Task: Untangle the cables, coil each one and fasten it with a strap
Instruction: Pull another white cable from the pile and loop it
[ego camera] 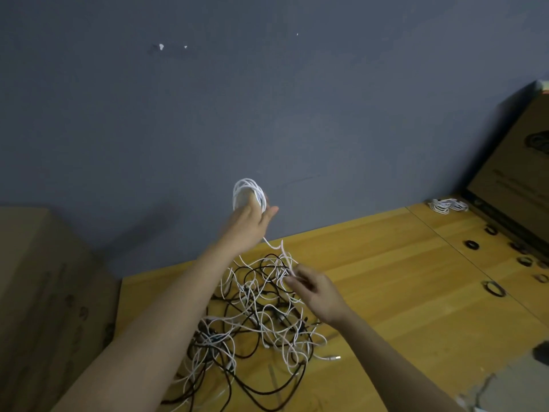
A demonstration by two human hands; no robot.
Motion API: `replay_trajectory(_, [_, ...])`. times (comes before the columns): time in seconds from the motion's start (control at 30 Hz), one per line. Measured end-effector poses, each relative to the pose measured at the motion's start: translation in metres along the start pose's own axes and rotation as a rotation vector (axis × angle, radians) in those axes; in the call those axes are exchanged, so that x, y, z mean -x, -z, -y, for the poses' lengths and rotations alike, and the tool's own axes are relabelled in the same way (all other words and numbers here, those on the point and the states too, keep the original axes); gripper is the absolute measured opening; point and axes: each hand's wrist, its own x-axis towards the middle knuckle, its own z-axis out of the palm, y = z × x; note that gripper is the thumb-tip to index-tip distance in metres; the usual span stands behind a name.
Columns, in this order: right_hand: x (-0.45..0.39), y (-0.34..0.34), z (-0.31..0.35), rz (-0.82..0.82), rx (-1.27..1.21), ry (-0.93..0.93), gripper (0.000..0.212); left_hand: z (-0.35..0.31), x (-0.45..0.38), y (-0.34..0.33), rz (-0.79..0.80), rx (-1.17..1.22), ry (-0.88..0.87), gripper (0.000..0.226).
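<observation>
Feeding the loose end upward, the right hand (309, 288) pinches a white cable (282, 251) between curled fingertips just above the tangle of white and black cables (261, 319), which sprawls on the wooden table (386, 263) below and between both forearms. That pinch seems meant to guide the strand and keep it from dragging neighbouring loops along. From there the strand rises a short way to the left hand (252, 221), held higher and farther out, near the grey wall (267, 99). It grips a white coil (249, 193) of several turns, the loops standing above the hand with the thumb stretched out beside them; raising it likely keeps the finished turns clear of the heap. To the right of the right hand, well apart, small black straps (472, 244) lie scattered, presumably ready for fastening. Beyond them, against a cardboard box (517, 173), rest finished white coils (448, 206), set aside from the mess.
</observation>
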Motion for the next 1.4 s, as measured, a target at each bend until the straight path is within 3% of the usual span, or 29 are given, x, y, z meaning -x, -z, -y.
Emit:
replay_trajectory(0.07, [0.001,0.014,-0.005,-0.12,-0.122,-0.017,0.024,0.011,-0.001,0.008,0.129,-0.258,-0.023,0.042])
replay_trajectory(0.13, [-0.002,0.029,-0.002,-0.231,-0.171,-0.03,0.026,0.013,0.003,0.008,0.247,-0.362,-0.061,0.039])
replay_trajectory(0.27, [-0.015,0.041,0.018,-0.345,-0.173,-0.003,0.026,0.01,0.01,-0.009,0.276,-0.615,-0.201,0.044])
replay_trajectory(0.4, [-0.028,0.066,0.012,-0.562,-0.056,-0.031,0.019,0.014,0.015,-0.009,0.274,-0.477,-0.255,0.046])
replay_trajectory(0.5, [-0.039,0.078,0.001,-0.694,0.415,-0.029,0.017,0.007,0.019,-0.006,0.253,-0.344,-0.329,0.05])
replay_trajectory(0.6, [-0.044,0.076,0.005,-0.578,0.488,0.023,0.019,-0.012,0.016,0.003,0.235,0.002,-0.23,0.047])
replay_trajectory(0.7, [-0.039,0.058,0.006,-0.382,0.478,0.08,0.017,-0.026,0.009,0.013,0.115,0.293,-0.172,0.028])
replay_trajectory(0.83, [-0.033,0.024,0.018,-0.115,0.432,0.105,0.019,-0.029,0.005,0.011,0.072,0.335,-0.171,0.03])
replay_trajectory(1.0, [-0.022,0.019,0.031,0.06,-0.035,-0.003,0.012,-0.011,0.002,0.001,-0.035,0.18,-0.059,0.035])
replay_trajectory(1.1, [-0.017,0.036,0.036,0.015,-0.199,-0.003,0.022,0.01,0.001,0.0,-0.071,0.013,-0.026,0.036])
replay_trajectory(1.23, [-0.029,0.065,0.03,-0.167,-0.074,-0.064,0.028,0.025,0.011,0.001,-0.085,-0.208,-0.036,0.043])
replay_trajectory(1.33, [-0.045,0.075,0.03,-0.407,0.03,-0.066,0.016,0.018,0.017,0.002,-0.054,-0.268,-0.095,0.042])
replay_trajectory(1.4, [-0.054,0.079,0.037,-0.55,0.173,-0.032,0.019,0.007,0.016,0.005,-0.031,-0.305,-0.119,0.04])
